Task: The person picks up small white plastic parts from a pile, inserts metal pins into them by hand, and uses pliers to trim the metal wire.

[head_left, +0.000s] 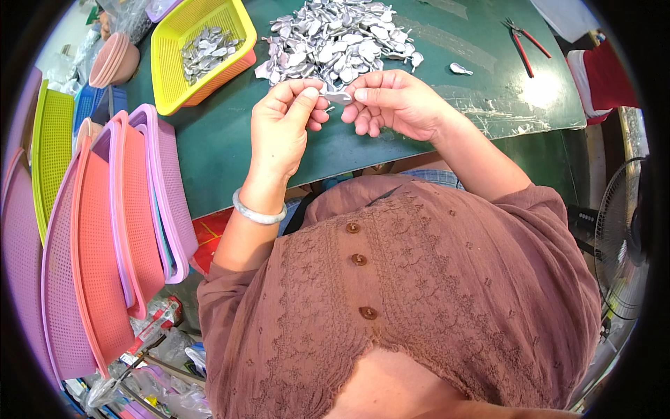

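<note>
Between my two hands, just above the near part of the green table [230, 160], is a small silvery metal piece [338, 98], rounded with a narrow end. My left hand [286, 119] pinches its narrow end between thumb and fingers. The thumb and forefinger of my right hand [396, 105] close on its other side. Right beyond my hands lies a heap of similar grey metal pieces [335, 42]. One single piece [460, 68] rests apart from the heap, to its right.
A yellow basket [165, 70] with some metal pieces stands left of the heap. Red-handled pliers [523, 47] lie at the far right. Nested purple and coral baskets [105, 258] crowd my left side. A black fan [621, 223] stands at the right.
</note>
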Motion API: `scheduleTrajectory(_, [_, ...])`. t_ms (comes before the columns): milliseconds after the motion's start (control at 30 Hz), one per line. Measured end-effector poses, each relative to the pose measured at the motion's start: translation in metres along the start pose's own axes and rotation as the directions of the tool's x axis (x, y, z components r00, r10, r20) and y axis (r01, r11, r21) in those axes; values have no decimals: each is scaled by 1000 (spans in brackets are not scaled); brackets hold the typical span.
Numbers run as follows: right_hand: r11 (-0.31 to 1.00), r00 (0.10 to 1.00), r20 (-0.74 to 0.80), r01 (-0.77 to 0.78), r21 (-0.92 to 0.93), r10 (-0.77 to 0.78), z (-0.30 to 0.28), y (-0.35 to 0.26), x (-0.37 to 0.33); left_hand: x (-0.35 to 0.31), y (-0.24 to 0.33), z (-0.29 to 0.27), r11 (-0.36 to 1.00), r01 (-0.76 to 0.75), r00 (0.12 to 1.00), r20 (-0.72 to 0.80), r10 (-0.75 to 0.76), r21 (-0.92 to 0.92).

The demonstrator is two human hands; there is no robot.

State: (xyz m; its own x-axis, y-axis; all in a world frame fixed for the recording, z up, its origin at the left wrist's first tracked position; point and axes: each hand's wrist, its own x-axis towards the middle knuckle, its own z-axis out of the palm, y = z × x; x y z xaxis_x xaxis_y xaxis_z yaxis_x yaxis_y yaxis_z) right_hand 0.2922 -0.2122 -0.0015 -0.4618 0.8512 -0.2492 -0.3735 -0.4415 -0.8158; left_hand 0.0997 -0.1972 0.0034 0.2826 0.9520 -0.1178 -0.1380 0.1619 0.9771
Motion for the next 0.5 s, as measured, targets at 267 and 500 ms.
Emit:
scheduleTrajectory(267, [974,991,-28,124,-188,-132,2,12,2,-5,-15,0,984,-27,1000,10,30,-177])
scheduleTrajectory(500, [569,891,-1,289,-770,-454,-1,20,13,-9,-21,-16,847,76,997,16,-79,-526])
